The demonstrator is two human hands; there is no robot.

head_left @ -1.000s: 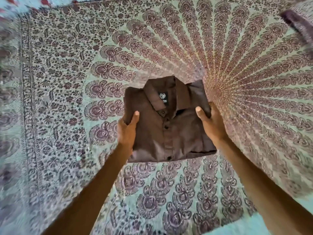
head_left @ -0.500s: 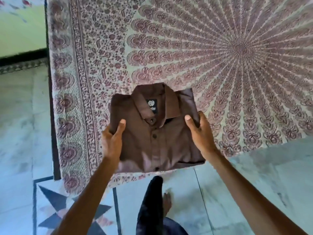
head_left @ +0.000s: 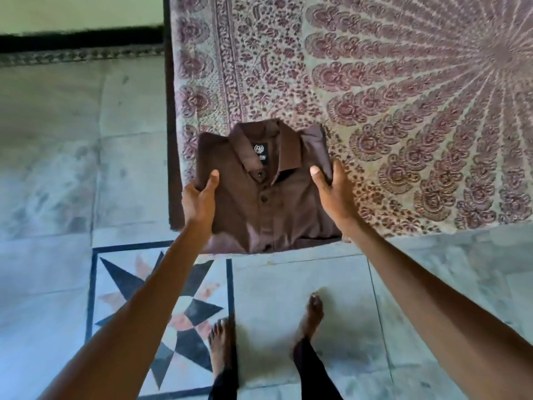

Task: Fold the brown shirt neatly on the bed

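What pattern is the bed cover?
Maroon floral mandala print on cream bed cover; head view.

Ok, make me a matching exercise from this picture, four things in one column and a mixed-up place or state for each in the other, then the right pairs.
Things:
1. brown shirt
2. left hand
3. bedspread
4. bare feet

Places or states:
A. standing on the tiled floor
B. folded, collar up, buttons showing
C. patterned in maroon, covering the bed
D. thumb on top of the shirt's left edge

Pairs: 1-B, 2-D, 3-C, 4-A
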